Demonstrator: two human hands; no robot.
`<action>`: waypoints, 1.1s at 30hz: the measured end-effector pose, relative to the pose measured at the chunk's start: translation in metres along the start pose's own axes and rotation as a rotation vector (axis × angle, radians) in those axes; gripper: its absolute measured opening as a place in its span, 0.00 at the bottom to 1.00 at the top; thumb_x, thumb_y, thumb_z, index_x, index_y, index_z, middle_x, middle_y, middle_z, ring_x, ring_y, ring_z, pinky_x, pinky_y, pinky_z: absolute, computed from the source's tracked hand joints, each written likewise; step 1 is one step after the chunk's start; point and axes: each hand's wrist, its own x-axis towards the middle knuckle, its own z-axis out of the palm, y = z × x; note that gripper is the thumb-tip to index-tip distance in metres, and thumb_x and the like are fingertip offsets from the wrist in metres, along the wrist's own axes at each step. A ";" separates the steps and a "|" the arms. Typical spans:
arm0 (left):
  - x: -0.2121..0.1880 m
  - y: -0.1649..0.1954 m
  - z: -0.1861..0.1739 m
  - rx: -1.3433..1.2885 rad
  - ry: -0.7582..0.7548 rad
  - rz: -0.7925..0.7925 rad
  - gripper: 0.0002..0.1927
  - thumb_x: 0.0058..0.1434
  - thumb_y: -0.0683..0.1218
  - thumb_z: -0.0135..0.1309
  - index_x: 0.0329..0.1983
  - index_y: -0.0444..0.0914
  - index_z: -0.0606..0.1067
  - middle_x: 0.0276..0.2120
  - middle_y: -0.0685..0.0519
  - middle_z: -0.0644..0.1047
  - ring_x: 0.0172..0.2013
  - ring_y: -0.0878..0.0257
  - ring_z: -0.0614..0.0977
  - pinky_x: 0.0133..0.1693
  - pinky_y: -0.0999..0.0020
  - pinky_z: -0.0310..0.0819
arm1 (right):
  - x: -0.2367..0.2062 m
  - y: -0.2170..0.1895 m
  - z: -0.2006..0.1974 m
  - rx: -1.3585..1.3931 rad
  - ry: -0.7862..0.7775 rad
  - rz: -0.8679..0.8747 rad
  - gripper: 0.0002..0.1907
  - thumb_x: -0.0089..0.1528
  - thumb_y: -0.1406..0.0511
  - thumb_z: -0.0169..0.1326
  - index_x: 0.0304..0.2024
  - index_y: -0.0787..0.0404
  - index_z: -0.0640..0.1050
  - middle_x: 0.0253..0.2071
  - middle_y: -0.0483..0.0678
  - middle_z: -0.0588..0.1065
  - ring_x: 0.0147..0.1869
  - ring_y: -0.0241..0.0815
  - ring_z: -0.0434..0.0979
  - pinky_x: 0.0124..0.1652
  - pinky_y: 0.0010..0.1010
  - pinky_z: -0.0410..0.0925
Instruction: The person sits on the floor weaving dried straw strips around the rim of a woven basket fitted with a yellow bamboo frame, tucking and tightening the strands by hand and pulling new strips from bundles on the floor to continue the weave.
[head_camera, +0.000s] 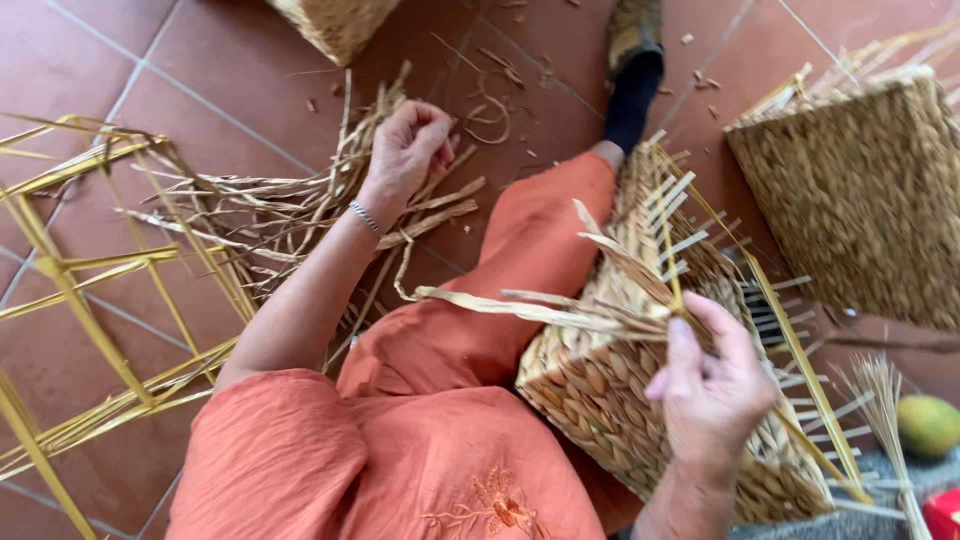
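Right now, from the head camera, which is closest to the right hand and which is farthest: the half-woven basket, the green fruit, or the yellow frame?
1. Half-woven basket: touching the right hand, on the lap.
2. Green fruit: lower right, on the floor.
3. Yellow frame: far left.

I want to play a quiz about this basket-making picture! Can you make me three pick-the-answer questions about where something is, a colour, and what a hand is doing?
1. Where is the left hand?
A. on the pile of dry straw strands on the floor
B. on the green fruit
C. inside a basket

2. What colour are the person's clothes?
A. blue
B. orange
C. white

3. What is the right hand doing?
A. lying flat and empty
B. holding scissors
C. gripping loose strands against the half-woven basket

Answers:
1 A, the fingers curl into the strands beside the yellow frame.
2 B, the sleeve and trousers are orange.
3 C, the fingers close on strands at the basket's edge.
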 end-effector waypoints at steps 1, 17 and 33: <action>0.010 -0.016 -0.017 0.185 0.008 -0.009 0.05 0.69 0.44 0.53 0.43 0.37 0.76 0.29 0.53 0.79 0.28 0.68 0.80 0.29 0.73 0.75 | 0.001 0.000 0.003 0.070 0.002 0.009 0.15 0.66 0.76 0.55 0.56 0.70 0.77 0.46 0.49 0.80 0.22 0.28 0.72 0.20 0.18 0.64; -0.016 -0.141 -0.013 1.635 -0.460 -0.138 0.17 0.55 0.47 0.57 0.50 0.44 0.77 0.51 0.50 0.75 0.57 0.52 0.72 0.55 0.41 0.66 | -0.005 0.004 0.011 -0.038 0.065 0.025 0.14 0.69 0.77 0.55 0.57 0.71 0.76 0.35 0.48 0.76 0.23 0.29 0.72 0.22 0.18 0.64; -0.100 0.105 0.086 0.593 -0.538 0.916 0.11 0.62 0.43 0.64 0.47 0.43 0.77 0.38 0.55 0.75 0.39 0.58 0.77 0.45 0.61 0.66 | -0.013 0.007 -0.005 0.104 0.047 -0.038 0.13 0.70 0.72 0.47 0.56 0.70 0.75 0.47 0.52 0.80 0.19 0.28 0.73 0.18 0.18 0.64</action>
